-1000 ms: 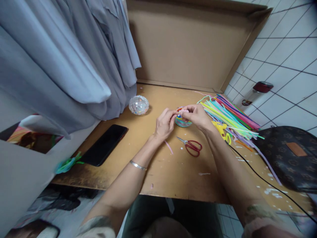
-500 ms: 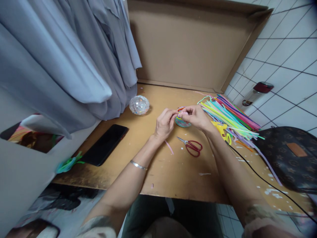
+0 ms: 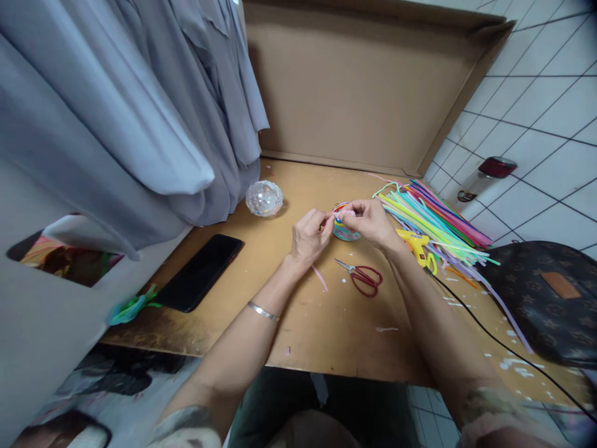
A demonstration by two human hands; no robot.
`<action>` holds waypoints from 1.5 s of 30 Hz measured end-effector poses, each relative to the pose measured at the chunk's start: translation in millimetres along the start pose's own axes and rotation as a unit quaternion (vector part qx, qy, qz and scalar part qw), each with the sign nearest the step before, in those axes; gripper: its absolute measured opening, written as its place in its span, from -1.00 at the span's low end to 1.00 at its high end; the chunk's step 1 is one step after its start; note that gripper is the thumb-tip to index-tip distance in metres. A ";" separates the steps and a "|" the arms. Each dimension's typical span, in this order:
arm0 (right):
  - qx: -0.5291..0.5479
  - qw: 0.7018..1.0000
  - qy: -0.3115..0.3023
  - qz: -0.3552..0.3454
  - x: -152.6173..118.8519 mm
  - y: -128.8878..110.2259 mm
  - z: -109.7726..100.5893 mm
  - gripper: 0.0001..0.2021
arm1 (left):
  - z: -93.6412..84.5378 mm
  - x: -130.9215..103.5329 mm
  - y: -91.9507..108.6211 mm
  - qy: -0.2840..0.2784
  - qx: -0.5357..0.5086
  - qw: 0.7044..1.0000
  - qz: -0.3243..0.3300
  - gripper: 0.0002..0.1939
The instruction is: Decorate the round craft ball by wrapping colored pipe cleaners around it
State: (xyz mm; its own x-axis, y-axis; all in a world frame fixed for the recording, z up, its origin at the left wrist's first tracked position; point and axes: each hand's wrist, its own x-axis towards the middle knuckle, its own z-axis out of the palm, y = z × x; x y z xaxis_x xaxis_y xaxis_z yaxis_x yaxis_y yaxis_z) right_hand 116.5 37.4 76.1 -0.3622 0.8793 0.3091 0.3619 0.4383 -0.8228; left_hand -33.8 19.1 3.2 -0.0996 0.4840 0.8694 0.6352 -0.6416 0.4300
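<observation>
Both hands meet above the middle of the table. My left hand (image 3: 308, 236) is closed in a pinch on a thin pink strip (image 3: 319, 278), whose loose end hangs out below the palm. Between the fingertips of my right hand (image 3: 368, 221) is a small pink bunched piece (image 3: 346, 214), touching or nearly touching the left fingertips. Under the fingers lies a round, multicoloured coil (image 3: 346, 234), partly hidden by the right hand. Red-handled scissors (image 3: 361, 277) rest just in front, blades slightly apart.
A clear bumpy bowl (image 3: 264, 198) and a black phone (image 3: 200, 272) lie to the left. At the right are coloured plastic strips (image 3: 438, 224), a yellow glue gun (image 3: 414, 242) with its black cord, and a dark bag (image 3: 545, 298). A cardboard panel (image 3: 373, 93) stands behind.
The view has shifted very slightly. Both hands keep almost the same pinch on the pink pieces; nothing else has visibly moved.
</observation>
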 end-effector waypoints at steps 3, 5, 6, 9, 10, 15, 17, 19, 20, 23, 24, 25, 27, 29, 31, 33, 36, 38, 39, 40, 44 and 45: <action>0.014 1.000 0.008 0.006 1.1 3.7 4.0 -0.71 | 3.0 -0.8 6.9 0.017 -0.051 0.997 -0.050 -0.75; 0.018 1.000 0.017 0.011 2.1 5.9 5.5 -0.73 | 4.5 -1.3 12.3 0.023 -0.093 0.991 -0.089 -0.77; 0.021 0.999 0.022 0.011 2.6 6.7 5.9 -0.74 | 5.1 -1.6 14.8 0.025 -0.114 0.987 -0.108 -0.77; 0.032 0.999 0.031 0.016 3.6 7.2 5.8 -0.75 | 6.9 -2.6 20.3 0.029 -0.176 0.970 -0.167 -0.77; 0.036 0.999 0.033 0.018 3.6 6.5 5.5 -0.75 | 7.8 -2.8 21.4 0.029 -0.198 0.961 -0.191 -0.77; 0.059 0.997 0.040 0.036 1.8 0.2 2.9 -0.77 | 13.8 -2.5 24.8 0.023 -0.335 0.887 -0.317 -0.67; 0.065 0.996 0.044 0.038 1.2 -1.6 2.0 -0.77 | 16.1 -1.8 26.1 0.028 -0.373 0.862 -0.344 -0.64; 0.065 0.996 0.045 0.035 0.9 -2.2 1.9 -0.78 | 18.2 -1.5 26.7 0.036 -0.399 0.842 -0.361 -0.62; 0.064 0.996 0.043 0.034 0.9 -2.1 2.1 -0.78 | 19.3 -1.7 26.6 0.038 -0.412 0.833 -0.368 -0.60; 0.065 0.997 0.034 0.033 1.1 -1.0 2.6 -0.78 | 22.5 -3.6 25.5 0.038 -0.448 0.804 -0.389 -0.58; 0.066 0.997 0.029 0.033 1.2 -0.5 2.3 -0.78 | 23.4 -4.4 25.1 0.035 -0.459 0.795 -0.394 -0.58; 0.066 0.997 0.023 0.034 1.3 -0.1 1.6 -0.77 | 24.0 -5.0 24.9 0.029 -0.469 0.788 -0.397 -0.58; 0.062 0.997 0.011 0.034 1.5 0.6 -1.2 -0.75 | 23.7 -5.2 24.7 0.009 -0.482 0.781 -0.398 -0.57; 0.044 0.999 0.002 0.028 1.6 0.9 -5.4 -0.73 | 20.8 -3.4 24.4 -0.018 -0.475 0.790 -0.388 -0.56; 0.015 1.000 -0.009 0.014 1.7 1.2 -9.4 -0.72 | 15.9 -0.1 23.1 -0.033 -0.449 0.814 -0.367 -0.56; -0.013 1.000 -0.025 -0.001 1.9 2.3 -11.6 -0.71 | 10.4 3.9 20.3 -0.020 -0.410 0.846 -0.340 -0.60; -0.035 0.999 -0.025 -0.016 2.8 5.7 -10.3 -0.70 | 5.0 8.3 14.8 -0.019 -0.365 0.877 -0.313 -0.68; -0.031 0.999 -0.014 -0.013 3.6 7.5 -8.1 -0.70 | 3.9 10.0 11.8 -0.029 -0.357 0.878 -0.317 -0.70; -0.022 1.000 -0.010 -0.006 3.9 7.5 -7.4 -0.70 | 3.8 10.5 10.7 -0.031 -0.357 0.876 -0.322 -0.70; -0.008 1.000 -0.008 0.001 3.9 6.7 -7.2 -0.69 | 3.8 10.9 10.0 -0.028 -0.358 0.874 -0.327 -0.69; 0.045 0.999 -0.002 0.016 1.2 -2.9 -11.1 -0.65 | 3.7 11.8 9.3 0.010 -0.353 0.875 -0.330 -0.68; 0.050 0.999 0.001 0.017 0.3 -5.3 -12.2 -0.65 | 3.7 11.9 9.4 0.017 -0.351 0.876 -0.331 -0.68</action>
State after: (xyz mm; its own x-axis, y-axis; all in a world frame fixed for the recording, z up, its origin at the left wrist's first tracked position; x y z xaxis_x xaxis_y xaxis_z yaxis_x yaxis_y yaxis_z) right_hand 124.9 37.6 86.4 -0.3505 0.8932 0.2816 0.2862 0.3884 -0.8759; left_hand -26.2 21.0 16.8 -0.2977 0.8778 0.3753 -0.1956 -0.4408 0.8760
